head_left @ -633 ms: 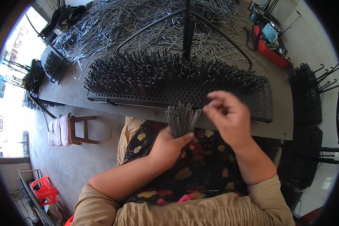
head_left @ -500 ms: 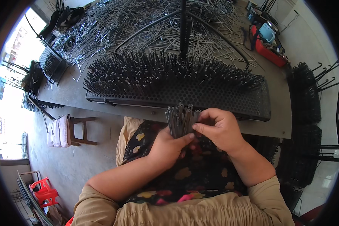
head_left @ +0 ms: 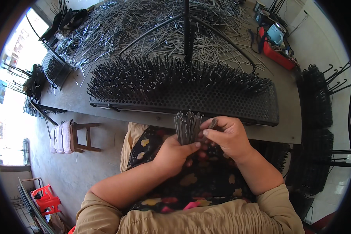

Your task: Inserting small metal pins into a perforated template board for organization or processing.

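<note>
Clasping an upright bundle of thin metal rods, the person's left hand has its fingers wrapped around the lower part, with the thumb across the front. The looped tips fan out slightly at the top. Just beside it, the right hand pinches a few short dark rod ends between thumb and fingers; whether these touch the bundle is hard to tell.

Both hands are above a lap covered by a dark floral cloth, in front of the near edge of a grey counter. On the counter is a long black perforated rack, densely filled with upright dark hooked rods, its front right part showing bare holes. Behind it spreads a tangled heap of loose metal rods. At far right is a red tray with a light-blue mug. To the left, a wooden stool with a pale towel stands on the floor.
</note>
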A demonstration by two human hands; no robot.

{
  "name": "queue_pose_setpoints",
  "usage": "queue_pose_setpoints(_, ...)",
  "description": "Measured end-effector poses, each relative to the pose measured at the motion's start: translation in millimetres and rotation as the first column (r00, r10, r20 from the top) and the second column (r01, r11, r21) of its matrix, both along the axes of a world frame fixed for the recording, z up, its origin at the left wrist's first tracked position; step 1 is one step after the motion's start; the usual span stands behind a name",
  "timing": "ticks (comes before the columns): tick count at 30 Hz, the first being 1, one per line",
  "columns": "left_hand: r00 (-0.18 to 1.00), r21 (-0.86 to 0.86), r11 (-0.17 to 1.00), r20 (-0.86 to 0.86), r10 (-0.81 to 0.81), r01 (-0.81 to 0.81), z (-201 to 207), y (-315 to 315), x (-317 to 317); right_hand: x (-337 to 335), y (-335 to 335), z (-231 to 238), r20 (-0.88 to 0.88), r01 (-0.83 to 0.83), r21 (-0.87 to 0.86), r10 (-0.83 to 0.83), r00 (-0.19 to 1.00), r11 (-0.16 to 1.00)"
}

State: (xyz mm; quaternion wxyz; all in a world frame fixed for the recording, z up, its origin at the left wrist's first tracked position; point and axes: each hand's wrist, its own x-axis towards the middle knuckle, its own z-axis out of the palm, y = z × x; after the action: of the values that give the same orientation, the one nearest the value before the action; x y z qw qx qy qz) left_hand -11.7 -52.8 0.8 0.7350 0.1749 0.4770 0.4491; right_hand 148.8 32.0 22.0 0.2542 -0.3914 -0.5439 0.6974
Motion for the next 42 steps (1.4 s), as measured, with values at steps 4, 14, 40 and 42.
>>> queue_pose_setpoints(4, 0.999, 0.005, 1.0, 0.038, -0.003, 0.003, -4, 0, -2, 1, 3, -2, -0.051, 0.031, -0.024, -0.032, 0.998, 0.999)
queue_pose_setpoints(14, 0.997, 0.067, 0.997, -0.069, 0.028, -0.024, -8, -2, -1, -1, 0, -8, -0.009, 0.076, 0.147, -0.075, 0.997, 0.986)
queue_pose_setpoints(40, 0.958, 0.054, 0.998, -0.284, 0.042, -0.028, -3, 11, 7, -1, 83, -8, -0.182, 0.184, 0.982, -0.386, 0.904, -0.033)
queue_pose_setpoints(42, 0.948, 0.011, 1.0, -0.317, -0.022, 0.026, 3, 14, 7, -3, 86, -9, -0.15, 0.151, 0.988, -0.383, 0.911, -0.028)
